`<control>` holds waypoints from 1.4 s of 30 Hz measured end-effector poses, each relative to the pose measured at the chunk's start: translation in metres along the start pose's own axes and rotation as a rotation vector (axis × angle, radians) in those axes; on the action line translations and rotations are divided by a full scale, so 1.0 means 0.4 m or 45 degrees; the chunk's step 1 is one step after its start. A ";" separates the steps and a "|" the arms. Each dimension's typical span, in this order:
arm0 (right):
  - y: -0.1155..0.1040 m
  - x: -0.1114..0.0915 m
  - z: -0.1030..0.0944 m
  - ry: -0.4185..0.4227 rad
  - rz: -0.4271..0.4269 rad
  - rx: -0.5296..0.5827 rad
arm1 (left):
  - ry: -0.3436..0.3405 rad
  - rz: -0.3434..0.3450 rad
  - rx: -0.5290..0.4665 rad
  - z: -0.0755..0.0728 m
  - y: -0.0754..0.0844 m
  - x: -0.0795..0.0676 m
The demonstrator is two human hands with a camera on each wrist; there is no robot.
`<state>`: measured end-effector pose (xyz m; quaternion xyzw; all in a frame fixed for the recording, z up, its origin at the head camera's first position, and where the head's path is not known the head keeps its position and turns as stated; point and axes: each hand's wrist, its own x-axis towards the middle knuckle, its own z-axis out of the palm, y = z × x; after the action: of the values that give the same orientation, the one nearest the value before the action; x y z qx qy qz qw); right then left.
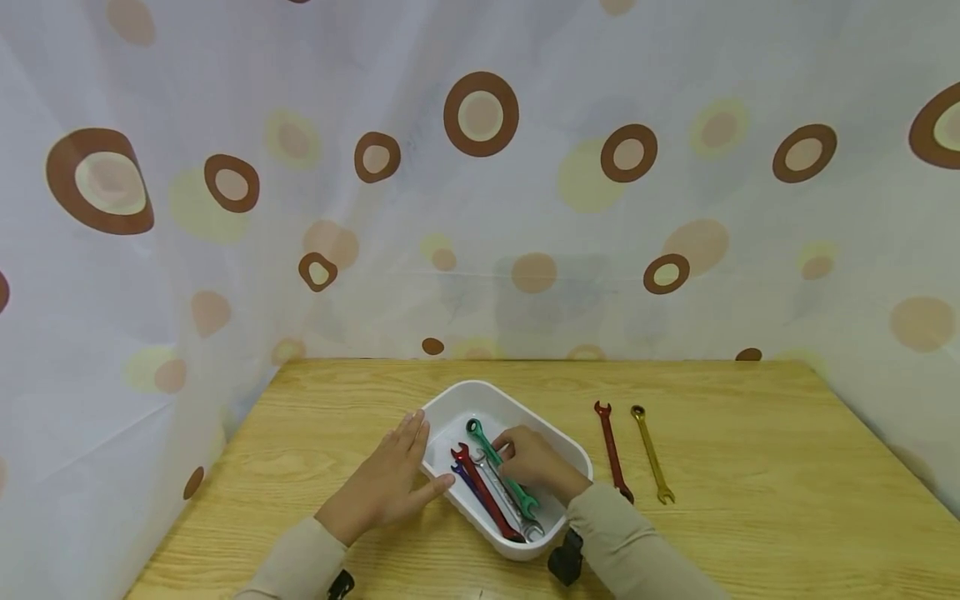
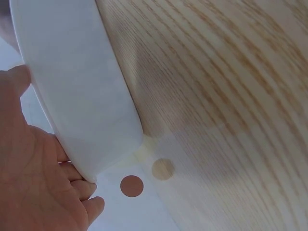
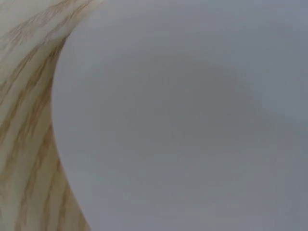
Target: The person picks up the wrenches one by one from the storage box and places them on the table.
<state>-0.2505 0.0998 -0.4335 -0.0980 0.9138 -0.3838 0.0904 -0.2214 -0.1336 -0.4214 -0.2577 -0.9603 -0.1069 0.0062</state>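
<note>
A white plastic bin stands on the table, holding several wrenches. My right hand reaches in over its right side and pinches the green ratcheting wrench near its middle. Beside it lie a silver wrench, a red wrench and a blue wrench. My left hand rests against the bin's left rim, fingers straight and thumb spread; its fingertips show along the rim in the left wrist view. The bin's blurred white wall fills most of the right wrist view, hiding the right fingers there.
To the right of the bin, a second red wrench and a gold ratcheting wrench lie on the wooden table. A white curtain with brown and yellow circles hangs behind the table and along its sides.
</note>
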 end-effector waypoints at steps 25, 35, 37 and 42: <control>-0.006 -0.070 -0.176 0.010 0.055 0.437 | -0.023 -0.025 0.007 0.002 -0.004 0.003; 0.126 -0.134 -0.297 0.095 0.074 0.413 | -0.020 -0.012 0.001 0.003 -0.004 0.003; 0.154 -0.149 -0.316 0.122 0.096 0.392 | -0.017 -0.010 0.003 0.002 -0.005 0.003; 0.226 -0.179 -0.350 0.175 0.147 0.342 | -0.015 -0.007 0.008 0.002 -0.005 0.002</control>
<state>-0.2249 0.2754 -0.3957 -0.0057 0.8623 -0.5025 0.0618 -0.2229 -0.1346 -0.4227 -0.2556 -0.9614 -0.1023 0.0010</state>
